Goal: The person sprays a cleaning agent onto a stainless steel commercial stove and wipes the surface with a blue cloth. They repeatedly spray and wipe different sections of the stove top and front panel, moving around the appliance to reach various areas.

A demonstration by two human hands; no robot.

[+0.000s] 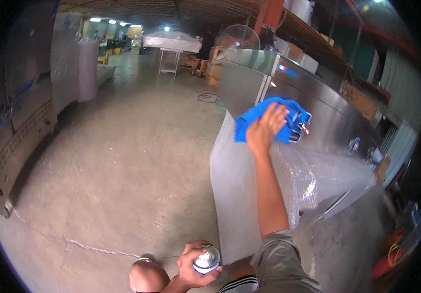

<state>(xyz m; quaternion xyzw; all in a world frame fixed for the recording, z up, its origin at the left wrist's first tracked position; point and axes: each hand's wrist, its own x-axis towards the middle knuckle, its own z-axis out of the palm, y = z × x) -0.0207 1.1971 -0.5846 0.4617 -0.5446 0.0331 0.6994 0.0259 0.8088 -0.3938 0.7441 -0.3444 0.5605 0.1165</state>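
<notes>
Low in the view, near my bent knee, my left hand [189, 269] is wrapped round a spray can [209, 267] with a white nozzle on top. My right arm, in a grey-green sleeve, reaches forward. With fingers stretched, my right hand [265, 128] holds a bright blue cloth [243, 128] against the front of a stainless steel cabinet [313, 95]. Beside the cloth is a small dark panel [297, 133] with a red-and-white part, partly covered. Clear bubble wrap [298, 171] covers the cabinet's lower part and hangs toward the floor.
A large steel unit on a caster [6, 213] stands at the left, with a wrapped roll [87, 71] behind it. Farther off are a wrapped table [171, 43], a person [200, 58] and a fan [240, 38]. A dark cable [207, 97] lies on the concrete floor.
</notes>
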